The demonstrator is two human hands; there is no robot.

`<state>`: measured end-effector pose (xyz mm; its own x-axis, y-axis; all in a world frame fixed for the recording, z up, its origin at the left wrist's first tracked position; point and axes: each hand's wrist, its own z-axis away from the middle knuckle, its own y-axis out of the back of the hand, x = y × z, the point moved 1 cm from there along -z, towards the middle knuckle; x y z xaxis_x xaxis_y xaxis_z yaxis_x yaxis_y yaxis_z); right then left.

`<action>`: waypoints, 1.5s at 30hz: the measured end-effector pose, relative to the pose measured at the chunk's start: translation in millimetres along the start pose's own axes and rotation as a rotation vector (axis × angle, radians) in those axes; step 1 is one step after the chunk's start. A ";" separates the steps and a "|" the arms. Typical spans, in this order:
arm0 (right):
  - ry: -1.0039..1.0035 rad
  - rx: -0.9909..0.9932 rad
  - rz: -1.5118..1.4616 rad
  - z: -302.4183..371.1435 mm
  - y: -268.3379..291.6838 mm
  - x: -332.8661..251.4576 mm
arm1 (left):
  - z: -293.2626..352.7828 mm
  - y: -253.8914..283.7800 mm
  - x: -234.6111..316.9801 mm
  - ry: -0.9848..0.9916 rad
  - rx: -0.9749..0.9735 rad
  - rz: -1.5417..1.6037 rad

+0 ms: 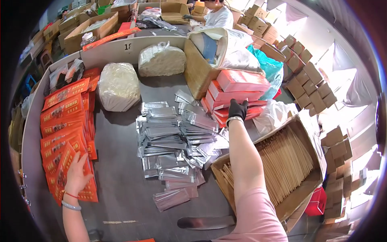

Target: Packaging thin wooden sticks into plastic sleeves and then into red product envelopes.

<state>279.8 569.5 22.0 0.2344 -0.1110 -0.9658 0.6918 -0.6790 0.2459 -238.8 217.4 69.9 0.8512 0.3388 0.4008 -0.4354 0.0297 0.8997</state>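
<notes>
My bare left hand (77, 173), with a red cord and a pale bangle at the wrist, rests on an orange printed packet (64, 161). Its thumb and fingers are spread. That packet lies at the near end of a long overlapping row of similar orange packets (64, 121) along the left side. My right hand (238, 111), in a dark glove, reaches out to a pile of red-and-white packs (238, 94) and touches its lower part. Thumb and a finger show apart; the other fingers are partly hidden. Between my arms lie heaps of flat silver sachets (161, 133).
Beside my right forearm stands an open carton (322, 161) full of thin wooden sticks. Two wrapped white bundles (119, 86) sit at the back, near a cardboard box (197, 74) with plastic bags. A dark flat blade-like strip (205, 223) lies near me. Another person (217, 18) works beyond the partition.
</notes>
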 end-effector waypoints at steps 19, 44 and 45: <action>0.238 -0.417 1.359 -28.7 -13.7 12.6 | 60.0 -3.5 -8.9 -0.043 0.168 0.054; -0.364 0.326 -0.078 -85.0 4.9 60.8 | 57.8 -39.7 58.0 -0.235 0.012 0.345; -0.351 0.258 -0.156 -72.7 8.6 56.8 | 62.1 -39.2 61.0 -0.231 0.005 0.352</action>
<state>348.7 610.1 -24.8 -0.1354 -0.2024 -0.9699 0.4974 -0.8605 0.1101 -151.6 178.4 69.8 0.6942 0.1076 0.7117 -0.7106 -0.0552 0.7015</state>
